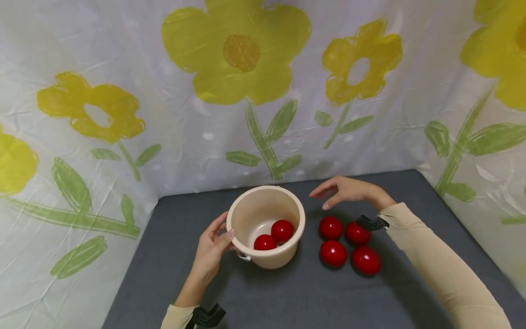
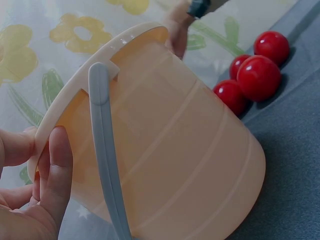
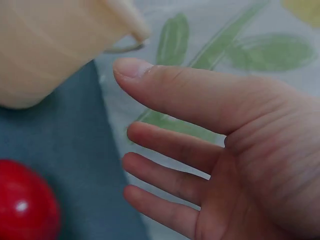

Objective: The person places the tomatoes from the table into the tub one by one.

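A cream plastic bucket [image 1: 263,201] stands tilted on the dark table, two red balls [image 1: 282,231] inside it. My left hand [image 1: 211,251] pinches the bucket's rim at its left side, thumb on one face and fingers on the other. In the left wrist view the grey-white handle [image 2: 105,150] hangs down along the bucket's wall. My right hand [image 1: 349,189] hovers in the air to the right of the bucket, fingers extended and holding nothing. Below it, several red balls [image 1: 333,254] lie grouped on the table; one red ball [image 3: 27,202] shows near the right hand's fingers.
The dark grey cloth-covered table [image 1: 287,301] reaches back to a white curtain [image 1: 185,137] printed with yellow flowers, which also runs along both sides. Black wrist straps [image 1: 371,223] sit over the cream sleeves.
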A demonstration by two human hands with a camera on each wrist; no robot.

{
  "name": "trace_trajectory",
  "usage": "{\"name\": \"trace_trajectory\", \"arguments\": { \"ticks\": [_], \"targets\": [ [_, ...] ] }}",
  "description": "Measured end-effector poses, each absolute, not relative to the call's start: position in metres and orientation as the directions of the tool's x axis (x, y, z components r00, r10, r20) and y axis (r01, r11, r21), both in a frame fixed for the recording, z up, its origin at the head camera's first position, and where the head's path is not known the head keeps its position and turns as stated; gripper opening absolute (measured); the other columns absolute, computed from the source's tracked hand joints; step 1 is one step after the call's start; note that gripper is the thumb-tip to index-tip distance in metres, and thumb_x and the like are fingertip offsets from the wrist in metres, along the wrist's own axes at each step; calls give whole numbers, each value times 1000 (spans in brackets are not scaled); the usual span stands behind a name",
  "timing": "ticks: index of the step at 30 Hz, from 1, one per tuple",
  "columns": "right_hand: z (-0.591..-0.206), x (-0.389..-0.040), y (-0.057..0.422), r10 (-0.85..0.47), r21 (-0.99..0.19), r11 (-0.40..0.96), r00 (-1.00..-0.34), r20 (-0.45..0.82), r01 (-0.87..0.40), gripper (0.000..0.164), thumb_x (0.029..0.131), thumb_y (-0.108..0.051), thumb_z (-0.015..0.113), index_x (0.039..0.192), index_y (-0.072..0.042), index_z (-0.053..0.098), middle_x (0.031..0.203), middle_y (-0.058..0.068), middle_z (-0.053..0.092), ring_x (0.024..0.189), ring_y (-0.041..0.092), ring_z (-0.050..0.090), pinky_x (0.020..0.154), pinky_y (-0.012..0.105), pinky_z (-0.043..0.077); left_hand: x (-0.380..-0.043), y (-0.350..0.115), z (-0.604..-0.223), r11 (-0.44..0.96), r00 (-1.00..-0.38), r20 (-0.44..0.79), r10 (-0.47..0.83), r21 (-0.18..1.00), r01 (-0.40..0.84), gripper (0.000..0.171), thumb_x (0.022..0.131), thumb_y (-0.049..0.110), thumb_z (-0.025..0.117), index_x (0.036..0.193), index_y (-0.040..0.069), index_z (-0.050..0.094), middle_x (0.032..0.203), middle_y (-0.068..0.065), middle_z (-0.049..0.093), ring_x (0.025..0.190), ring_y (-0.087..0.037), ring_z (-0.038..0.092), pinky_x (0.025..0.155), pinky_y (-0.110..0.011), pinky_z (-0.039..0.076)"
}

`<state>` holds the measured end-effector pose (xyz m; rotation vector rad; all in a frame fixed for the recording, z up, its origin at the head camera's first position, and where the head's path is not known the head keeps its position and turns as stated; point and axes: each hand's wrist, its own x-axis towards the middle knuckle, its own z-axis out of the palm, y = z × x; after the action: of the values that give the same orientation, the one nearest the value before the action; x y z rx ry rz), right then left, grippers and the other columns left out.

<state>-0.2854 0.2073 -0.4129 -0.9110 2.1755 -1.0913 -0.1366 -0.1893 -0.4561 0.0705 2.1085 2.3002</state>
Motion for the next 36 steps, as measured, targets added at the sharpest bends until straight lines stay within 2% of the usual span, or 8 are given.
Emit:
{"name": "trace_trajectory", "arguments": {
  "ticks": [7, 11, 22, 30, 36],
  "targets": [
    [-452, -278, 217, -752, -839, 463, -628, -200, -286, 54, 84, -21, 78, 133, -4, 62, 138, 19, 60, 129, 44, 53, 109, 62, 41, -136, -190, -456, -94, -998, 26, 50, 995, 22, 61, 95, -3, 59, 151, 1, 34, 115, -12, 47, 85, -10, 68, 65, -22, 59],
    [-466, -274, 221, -750, -836, 483, -615, -243, -260, 56, 84, -20, 78, 134, -2, 60, 139, 18, 59, 133, 42, 50, 110, 62, 39, -136, -191, -456, -92, -999, 26, 48, 996, 21, 61, 95, -4, 58, 151, 1, 34, 114, -11, 47, 84, -10, 68, 65, -22, 59],
    [-480, -267, 225, -746, -833, 515, -586, -318, -204, 60, 81, -15, 80, 136, -7, 60, 138, 15, 60, 124, 29, 57, 103, 42, 47, -136, -189, -456, -95, -999, 15, 43, 995, 11, 61, 95, -5, 57, 151, 2, 34, 115, -11, 48, 83, -10, 68, 65, -21, 59],
    [-478, -267, 224, -735, -821, 527, -603, -311, -218, 57, 79, -16, 81, 132, -7, 63, 132, 13, 65, 119, 26, 60, 99, 37, 49, -136, -189, -456, -104, -998, 32, 47, 994, 27, 60, 95, -7, 56, 150, -1, 34, 113, -13, 47, 80, -8, 67, 64, -21, 59],
    [-457, -273, 221, -729, -817, 518, -630, -266, -254, 55, 80, -16, 81, 131, -8, 64, 128, 11, 67, 113, 22, 62, 92, 30, 53, -135, -189, -455, -92, -999, 25, 40, 996, 22, 60, 95, -7, 56, 150, 0, 34, 113, -10, 48, 78, -5, 65, 63, -20, 58]
  ]
}}
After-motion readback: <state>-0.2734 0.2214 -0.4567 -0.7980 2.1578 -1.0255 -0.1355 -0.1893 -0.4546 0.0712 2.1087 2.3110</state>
